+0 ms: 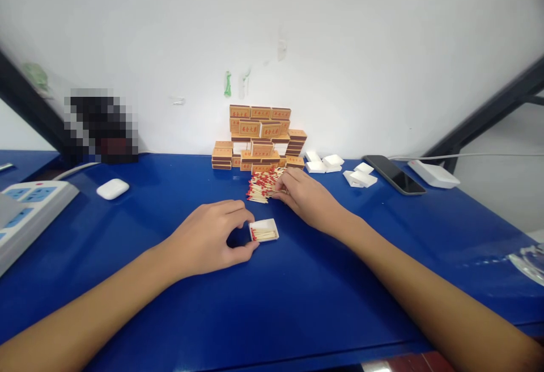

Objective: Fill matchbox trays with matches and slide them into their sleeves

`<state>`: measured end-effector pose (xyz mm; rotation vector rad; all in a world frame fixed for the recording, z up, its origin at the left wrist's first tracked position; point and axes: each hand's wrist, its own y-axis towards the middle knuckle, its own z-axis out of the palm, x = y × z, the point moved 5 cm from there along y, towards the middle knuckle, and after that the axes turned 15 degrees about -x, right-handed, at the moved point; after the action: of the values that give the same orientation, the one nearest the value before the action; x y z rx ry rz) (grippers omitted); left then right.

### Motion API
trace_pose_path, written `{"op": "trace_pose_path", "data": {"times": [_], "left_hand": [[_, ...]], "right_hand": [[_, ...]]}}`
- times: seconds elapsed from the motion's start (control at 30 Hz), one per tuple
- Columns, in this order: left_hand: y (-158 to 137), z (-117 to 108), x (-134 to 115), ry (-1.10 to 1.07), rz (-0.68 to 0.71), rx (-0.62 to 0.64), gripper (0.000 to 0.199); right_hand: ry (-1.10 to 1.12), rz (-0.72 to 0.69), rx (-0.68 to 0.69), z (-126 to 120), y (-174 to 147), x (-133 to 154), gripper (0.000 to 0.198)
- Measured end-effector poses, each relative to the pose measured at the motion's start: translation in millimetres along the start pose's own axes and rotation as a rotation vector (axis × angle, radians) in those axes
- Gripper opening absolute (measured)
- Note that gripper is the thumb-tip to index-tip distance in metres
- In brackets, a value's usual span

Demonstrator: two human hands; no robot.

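Note:
Between thumb and fingers, my left hand [216,235] grips the left end of a small white matchbox tray [270,225]. Inside this tray lie several matches [264,234], their red heads toward my left hand. Farther back, my right hand [304,193] is closed in a pinch at the right side of a loose pile of red-tipped matches [260,186]. Pale sticks show at its fingertips; how many it holds is hidden. Right behind the pile rises a stack of orange-brown matchboxes [261,145] against the wall.
White empty trays [323,163] and more trays [360,176] lie right of the stack. Beyond them are a phone [394,174] and a white box [433,174]. A white case [113,189] and a power strip [38,213] sit left on the blue table [272,315].

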<state>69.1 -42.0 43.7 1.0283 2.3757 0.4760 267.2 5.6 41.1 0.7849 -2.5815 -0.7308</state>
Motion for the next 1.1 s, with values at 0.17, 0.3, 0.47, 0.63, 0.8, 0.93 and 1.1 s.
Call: {"op": "trace_pose_path", "data": {"times": [0.17, 0.3, 0.47, 0.63, 0.8, 0.93, 1.1], "left_hand": [[0, 0, 0, 0.002, 0.006, -0.009, 0.022], [0, 0, 1, 0.008, -0.008, -0.021, 0.021], [1, 0, 1, 0.007, -0.023, -0.032, 0.02], [3, 1, 1, -0.014, -0.023, -0.018, 0.02], [1, 1, 0, -0.014, -0.008, -0.005, 0.02], [0, 1, 0, -0.019, -0.012, -0.004, 0.02], [1, 0, 1, -0.024, -0.017, -0.01, 0.021]], "right_hand": [[0.066, -0.011, -0.013, -8, -1, 1, 0.01], [0.205, 0.023, 0.043, -21, -4, 10, 0.009], [0.272, 0.102, 0.175, -31, -8, 31, 0.01], [0.231, 0.02, 0.266, -26, -14, 49, 0.01], [0.109, -0.106, 0.272, -20, -19, 58, 0.008], [0.119, -0.082, 0.271, -22, -21, 55, 0.005], [0.18, -0.02, 0.286, -27, -23, 45, 0.009]]}}
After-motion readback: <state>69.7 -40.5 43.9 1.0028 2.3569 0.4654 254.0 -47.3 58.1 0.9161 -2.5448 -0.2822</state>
